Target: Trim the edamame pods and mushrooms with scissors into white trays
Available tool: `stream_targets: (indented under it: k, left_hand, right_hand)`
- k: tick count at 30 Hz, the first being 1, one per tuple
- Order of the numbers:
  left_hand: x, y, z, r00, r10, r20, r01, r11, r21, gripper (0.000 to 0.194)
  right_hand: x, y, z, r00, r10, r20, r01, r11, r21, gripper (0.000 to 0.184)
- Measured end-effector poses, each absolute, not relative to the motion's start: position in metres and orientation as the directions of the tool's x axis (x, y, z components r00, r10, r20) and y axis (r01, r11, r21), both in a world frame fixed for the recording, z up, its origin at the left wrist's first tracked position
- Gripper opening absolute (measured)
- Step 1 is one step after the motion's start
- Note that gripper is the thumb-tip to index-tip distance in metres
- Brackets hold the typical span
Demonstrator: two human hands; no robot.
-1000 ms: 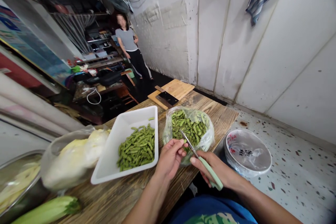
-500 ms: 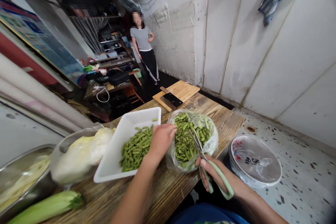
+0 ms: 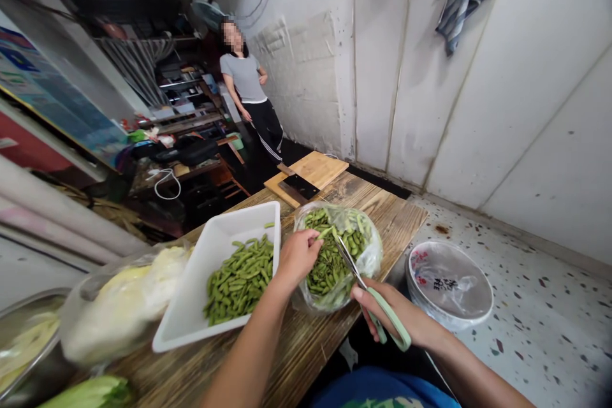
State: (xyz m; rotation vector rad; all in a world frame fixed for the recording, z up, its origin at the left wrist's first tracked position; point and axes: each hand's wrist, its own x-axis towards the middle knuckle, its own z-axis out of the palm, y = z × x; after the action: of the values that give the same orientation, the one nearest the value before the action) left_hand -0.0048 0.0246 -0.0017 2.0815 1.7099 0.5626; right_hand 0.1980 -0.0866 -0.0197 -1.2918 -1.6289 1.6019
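Observation:
My left hand pinches a green edamame pod over a clear plastic bag full of pods. In my right hand is a pair of scissors with pale green handles, my fingers through the loops. The blades look nearly closed, with their tips close to the held pod; whether they touch it I cannot tell. Left of the bag stands a white plastic tray holding a heap of loose edamame pods.
A cleaver lies on a wooden cutting board at the table's far end. Bagged cabbage, a metal bowl and a green squash are at left. A plastic-lined bucket stands on the floor at right. A person stands beyond.
My left hand now holds a pod out toward the scissors, where before none showed clearly. The scissor blades have come closer together. The view has shifted right.

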Motion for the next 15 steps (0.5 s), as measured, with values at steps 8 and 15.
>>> stream_targets:
  k: [8,15]
  left_hand:
    - [-0.017,-0.019,0.008,0.255,0.963,-0.089,0.396,-0.020,0.918,0.032]
    - [-0.018,-0.028,0.004,0.221,0.957,-0.186,0.280,0.120,0.952,0.041]
  right_hand:
    - [0.189,-0.082,-0.022,-0.451,0.870,-0.200,0.277,-0.077,-0.958,0.058]
    - [0.184,-0.079,-0.015,-0.430,0.879,-0.206,0.374,-0.034,-0.927,0.055]
